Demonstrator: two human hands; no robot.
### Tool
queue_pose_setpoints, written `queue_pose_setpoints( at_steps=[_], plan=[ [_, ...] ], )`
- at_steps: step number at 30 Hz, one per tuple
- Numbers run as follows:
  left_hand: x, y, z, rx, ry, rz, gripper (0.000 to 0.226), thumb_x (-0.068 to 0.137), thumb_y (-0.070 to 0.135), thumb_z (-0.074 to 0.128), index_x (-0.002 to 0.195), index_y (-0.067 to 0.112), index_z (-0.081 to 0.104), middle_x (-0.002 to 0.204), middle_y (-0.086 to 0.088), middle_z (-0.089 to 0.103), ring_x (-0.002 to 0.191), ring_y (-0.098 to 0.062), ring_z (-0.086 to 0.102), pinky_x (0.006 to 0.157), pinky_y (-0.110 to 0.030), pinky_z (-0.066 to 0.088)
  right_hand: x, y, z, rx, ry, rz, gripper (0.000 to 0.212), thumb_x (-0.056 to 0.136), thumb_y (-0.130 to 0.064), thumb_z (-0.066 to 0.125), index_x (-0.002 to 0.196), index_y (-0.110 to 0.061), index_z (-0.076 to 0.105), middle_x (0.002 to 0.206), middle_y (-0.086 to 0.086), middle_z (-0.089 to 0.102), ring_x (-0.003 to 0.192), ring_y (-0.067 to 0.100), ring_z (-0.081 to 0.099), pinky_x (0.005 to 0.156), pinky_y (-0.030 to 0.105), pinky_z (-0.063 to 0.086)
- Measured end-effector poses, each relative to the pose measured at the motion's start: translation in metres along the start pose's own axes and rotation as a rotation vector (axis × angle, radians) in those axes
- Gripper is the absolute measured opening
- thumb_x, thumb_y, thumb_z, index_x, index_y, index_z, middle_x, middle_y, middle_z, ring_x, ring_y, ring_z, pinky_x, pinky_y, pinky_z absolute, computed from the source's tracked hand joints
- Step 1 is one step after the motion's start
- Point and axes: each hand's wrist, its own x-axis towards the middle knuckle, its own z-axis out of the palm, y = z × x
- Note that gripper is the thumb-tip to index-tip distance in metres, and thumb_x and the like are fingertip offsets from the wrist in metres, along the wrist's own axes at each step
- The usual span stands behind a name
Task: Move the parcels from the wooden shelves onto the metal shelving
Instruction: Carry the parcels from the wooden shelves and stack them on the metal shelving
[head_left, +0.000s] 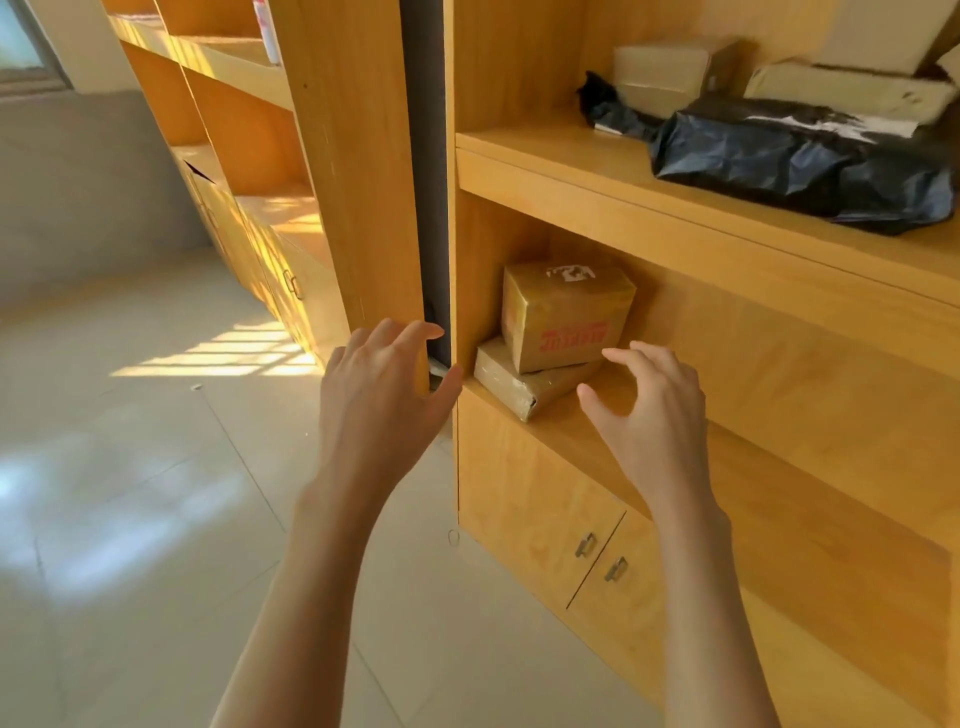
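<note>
Wooden shelves, honey-coloured board with smooth faces and squared edges, stand beside a second unit of the same wood; a narrow dark gap runs between the two. On the lower shelf, hard against its left end, a cardboard box with red print on its front and a torn white label on top sits on a flat taped parcel, which lies askew with one corner near the front edge. On the upper shelf lies a long parcel in crinkled black plastic, glossy and creased, near the front edge; behind it are two pale cardboard boxes, blurred. Below the lower shelf are cupboard doors with small metal handles. The floor is pale tile with patches of sunlight. The left hand hangs in front of the gap, fingers spread and loosely bent, holding nothing. The right hand hovers over the lower shelf's front edge, fingers spread, empty, just right of the cardboard box and flat taped parcel, touching neither.
</note>
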Motion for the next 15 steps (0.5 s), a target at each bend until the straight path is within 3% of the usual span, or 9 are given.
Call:
queue_pose_setpoints(
  at_steps=[11, 15],
  plan=[
    [0.108, -0.061, 0.086, -0.03, -0.098, 0.139, 0.036, 0.086, 0.036, 0.066, 0.112, 0.012, 0.067, 0.105, -0.009, 0.068, 0.094, -0.03, 0.062, 0.078, -0.037, 0.048, 0.069, -0.002, 0.074, -0.14, 0.01, 0.106, 0.042, 0.087, -0.035, 0.066, 0.124, -0.016, 0.061, 0.131, 0.005, 0.053, 0.124, 0.025, 0.043, 0.1, 0.037, 0.036],
    [0.148, -0.081, 0.123, -0.108, -0.18, 0.241, 0.033, 0.085, 0.033, 0.068, 0.109, 0.011, 0.068, 0.099, -0.01, 0.068, 0.084, -0.028, 0.061, 0.071, -0.029, 0.039, 0.09, -0.009, 0.102, -0.213, 0.033, 0.191, 0.042, 0.087, -0.035, 0.065, 0.124, -0.017, 0.061, 0.132, 0.004, 0.053, 0.123, 0.024, 0.044, 0.099, 0.036, 0.036]
  ],
)
